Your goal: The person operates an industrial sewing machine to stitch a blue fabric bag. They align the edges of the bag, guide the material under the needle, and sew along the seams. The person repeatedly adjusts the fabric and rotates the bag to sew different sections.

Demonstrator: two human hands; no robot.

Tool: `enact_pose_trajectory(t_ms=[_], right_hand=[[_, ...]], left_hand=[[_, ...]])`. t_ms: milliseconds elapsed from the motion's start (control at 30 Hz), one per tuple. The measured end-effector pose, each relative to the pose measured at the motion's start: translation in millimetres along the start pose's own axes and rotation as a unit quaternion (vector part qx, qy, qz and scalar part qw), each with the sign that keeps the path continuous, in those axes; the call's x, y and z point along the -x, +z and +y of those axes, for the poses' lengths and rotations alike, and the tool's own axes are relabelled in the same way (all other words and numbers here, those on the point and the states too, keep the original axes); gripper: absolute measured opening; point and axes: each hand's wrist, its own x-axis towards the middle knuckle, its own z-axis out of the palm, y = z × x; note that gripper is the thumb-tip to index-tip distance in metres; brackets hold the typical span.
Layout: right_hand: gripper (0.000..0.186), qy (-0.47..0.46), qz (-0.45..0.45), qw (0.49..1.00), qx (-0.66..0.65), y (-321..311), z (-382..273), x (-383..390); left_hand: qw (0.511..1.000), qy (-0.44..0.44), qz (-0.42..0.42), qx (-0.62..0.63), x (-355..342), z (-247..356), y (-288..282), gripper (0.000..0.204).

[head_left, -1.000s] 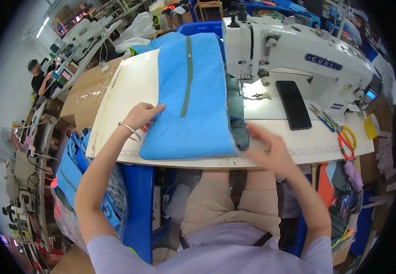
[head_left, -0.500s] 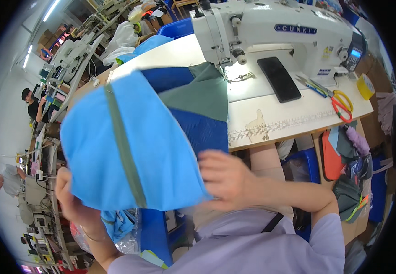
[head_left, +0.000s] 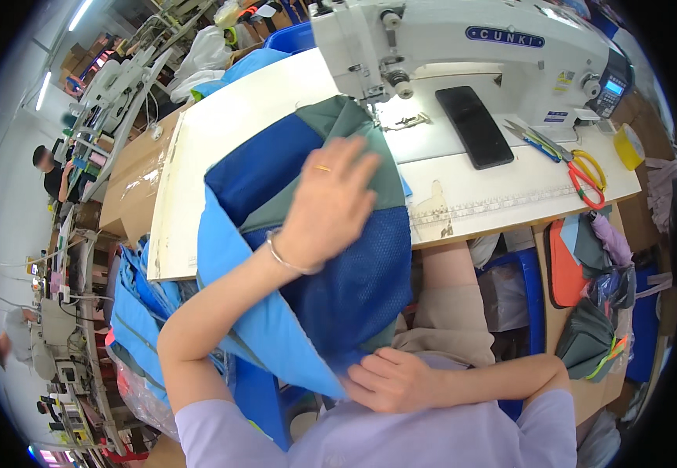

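The blue and green fabric piece (head_left: 362, 269) lies partly on the white counter (head_left: 237, 113), its top corner beside the sewing machine (head_left: 440, 51), its near part hanging over the front edge. Left hand (head_left: 331, 204): fingers extended across the fabric, no grip; pressure cannot be told. Right hand (head_left: 391, 380): closed, gripping the near edge. Phone (head_left: 473, 127) and scissors (head_left: 567, 155) lie to the right
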Motion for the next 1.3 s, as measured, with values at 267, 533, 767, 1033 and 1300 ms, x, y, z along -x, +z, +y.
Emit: enact_pose_trajectory(t_ms=[267,533,767,1033,1300], right_hand=[[0.016,0.075,0.068,0.982,-0.157,2.4,25.2,7.8],[0.011,0.162,0.040,0.878,-0.448,-4.3,45.2,3.0],[0.023,0.261,0.015,0.746,-0.613,21.3,57.0,-11.6],[0.023,0.200,-0.045,0.779,-0.593,49.4,59.2,0.3],[0.020,0.177,0.007,0.777,-0.604,54.5,58.2,3.5]], left_hand=[[0.931,-0.334,-0.083,-0.117,31.5,-144.8,-20.2,0.063],[0.890,-0.398,-0.178,0.131,-10.8,-178.2,-74.9,0.039],[0.935,-0.022,0.110,-0.338,-181.1,-164.0,-54.3,0.016],[0.943,0.063,-0.047,-0.323,-117.8,-129.9,-15.2,0.026],[0.980,0.031,-0.174,-0.088,-23.7,5.0,-0.8,0.044]])
